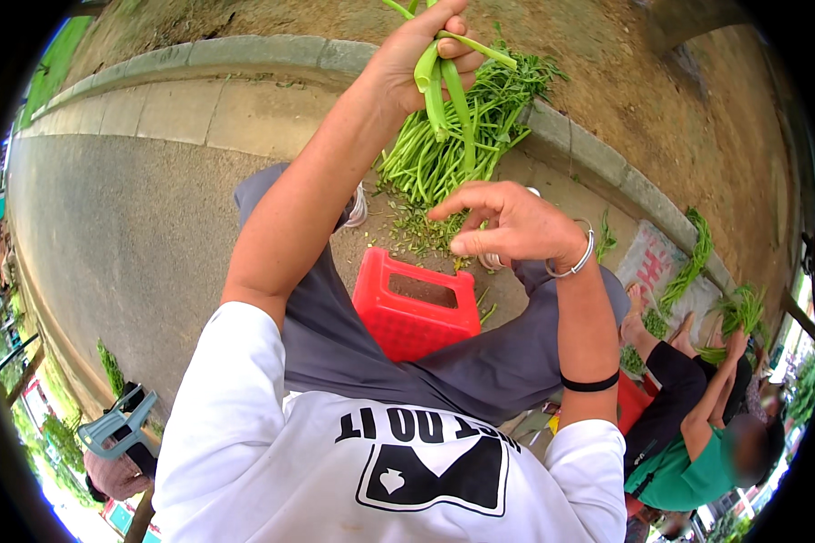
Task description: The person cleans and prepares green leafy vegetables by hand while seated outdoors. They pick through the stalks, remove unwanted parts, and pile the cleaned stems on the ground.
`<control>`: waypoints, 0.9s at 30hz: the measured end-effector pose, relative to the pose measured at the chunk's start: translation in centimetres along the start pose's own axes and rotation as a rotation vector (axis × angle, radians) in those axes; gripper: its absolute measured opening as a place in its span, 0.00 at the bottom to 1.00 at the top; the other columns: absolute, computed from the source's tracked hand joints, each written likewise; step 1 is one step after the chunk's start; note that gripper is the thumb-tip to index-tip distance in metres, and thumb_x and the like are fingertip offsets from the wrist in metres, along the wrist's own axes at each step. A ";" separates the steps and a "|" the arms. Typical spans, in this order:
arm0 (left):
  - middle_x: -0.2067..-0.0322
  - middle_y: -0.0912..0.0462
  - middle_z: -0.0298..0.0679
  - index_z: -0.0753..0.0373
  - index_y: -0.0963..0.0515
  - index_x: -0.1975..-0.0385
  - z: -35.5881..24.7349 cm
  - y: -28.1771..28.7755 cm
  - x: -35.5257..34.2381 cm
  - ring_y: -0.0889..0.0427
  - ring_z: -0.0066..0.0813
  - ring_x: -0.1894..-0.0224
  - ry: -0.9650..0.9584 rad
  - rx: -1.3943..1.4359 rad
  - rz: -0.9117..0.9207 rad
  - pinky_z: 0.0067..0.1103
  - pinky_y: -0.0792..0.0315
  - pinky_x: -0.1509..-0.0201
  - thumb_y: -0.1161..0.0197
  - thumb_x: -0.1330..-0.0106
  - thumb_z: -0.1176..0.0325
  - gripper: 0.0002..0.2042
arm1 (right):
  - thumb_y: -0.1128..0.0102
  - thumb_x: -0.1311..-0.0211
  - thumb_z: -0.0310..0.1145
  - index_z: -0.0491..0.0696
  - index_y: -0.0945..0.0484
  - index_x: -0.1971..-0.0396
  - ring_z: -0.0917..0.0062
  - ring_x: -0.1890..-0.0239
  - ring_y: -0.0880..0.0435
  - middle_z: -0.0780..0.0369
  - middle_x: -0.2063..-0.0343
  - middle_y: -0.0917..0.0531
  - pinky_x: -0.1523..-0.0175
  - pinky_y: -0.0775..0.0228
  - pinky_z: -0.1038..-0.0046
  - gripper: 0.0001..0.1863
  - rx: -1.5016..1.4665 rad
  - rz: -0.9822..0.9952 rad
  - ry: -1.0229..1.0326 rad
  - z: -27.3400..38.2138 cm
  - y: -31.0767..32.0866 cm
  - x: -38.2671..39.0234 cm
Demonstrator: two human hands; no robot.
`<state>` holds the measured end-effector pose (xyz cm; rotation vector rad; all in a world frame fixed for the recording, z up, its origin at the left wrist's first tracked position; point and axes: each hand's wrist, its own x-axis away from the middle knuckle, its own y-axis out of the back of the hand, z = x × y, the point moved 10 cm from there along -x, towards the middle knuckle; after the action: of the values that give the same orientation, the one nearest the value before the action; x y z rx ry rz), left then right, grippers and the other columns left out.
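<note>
Up near the top of the view, the left hand [426, 50] is raised and closed around a few long green stems [450, 95], which hang down from the fist and also stick up past it. Below and to the right, the right hand [507, 222] hovers with thumb and forefinger pinched close together and the other fingers loosely curled; whether a bit of stem sits between the fingertips I cannot tell. A silver bangle [578, 258] rings that wrist and a black band [590, 384] sits further up the forearm.

Between the two hands and beyond them, a heap of the same green stems and leaves [453, 145] lies on the pavement, its leafy end touching the concrete kerb [598, 154]. Small green trimmings [417, 226] are scattered on the ground just in front of the heap. Under the right hand, between the person's grey-trousered knees, stands a red plastic stool [412, 312].

To the left the grey road surface [109, 226] stretches wide and open, bounded by the kerb that curves along the top and runs down the right side. Beyond the kerb is bare brown earth [661, 100].

At the right, another person in a green top [688, 471] sits close by the kerb with more bundles of greens [697, 258] laid on a printed sack [647, 262]. A grey-green plastic chair [118, 421] stands at the lower left, well apart.
</note>
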<state>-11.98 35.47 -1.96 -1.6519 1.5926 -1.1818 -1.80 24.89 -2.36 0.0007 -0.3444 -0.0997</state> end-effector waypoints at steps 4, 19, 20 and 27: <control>0.96 0.42 0.25 0.52 0.34 0.88 0.6 0.3 -0.4 0.48 0.19 0.92 0.050 0.066 0.070 0.16 0.52 0.90 0.53 0.34 0.52 0.20 | 0.38 0.48 0.29 0.41 0.26 0.59 0.87 0.73 0.24 0.66 0.69 0.22 0.71 0.34 0.86 0.16 -0.206 -0.169 0.009 0.4 1.6 -0.5; 0.94 0.37 0.28 0.54 0.34 0.86 1.6 6.4 -0.7 0.39 0.21 0.92 0.015 -0.122 -0.409 0.17 0.44 0.89 0.45 0.39 0.52 0.17 | 0.51 0.38 0.36 0.42 0.24 0.67 0.88 0.79 0.24 0.65 0.77 0.21 0.76 0.35 0.88 0.12 -0.482 -0.333 0.162 0.8 4.3 0.5; 0.94 0.37 0.28 0.54 0.34 0.85 1.8 6.5 -0.7 0.39 0.21 0.92 0.024 -0.130 -0.432 0.17 0.43 0.89 0.44 0.39 0.52 0.17 | 0.51 0.38 0.35 0.42 0.24 0.67 0.88 0.80 0.24 0.66 0.77 0.21 0.76 0.35 0.88 0.12 -0.510 -0.319 0.158 0.7 4.2 0.5; 0.94 0.34 0.29 0.54 0.33 0.85 1.7 6.5 -0.6 0.38 0.20 0.93 0.004 -0.146 -0.418 0.15 0.42 0.90 0.43 0.40 0.52 0.17 | 0.54 0.36 0.35 0.42 0.25 0.68 0.87 0.81 0.24 0.67 0.80 0.23 0.77 0.36 0.87 0.12 -0.698 -0.235 0.170 0.5 3.7 0.5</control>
<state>-13.62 34.84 -8.45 -2.1523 1.4018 -1.2906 -1.15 28.51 -1.69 -0.6390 -0.1242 -0.4465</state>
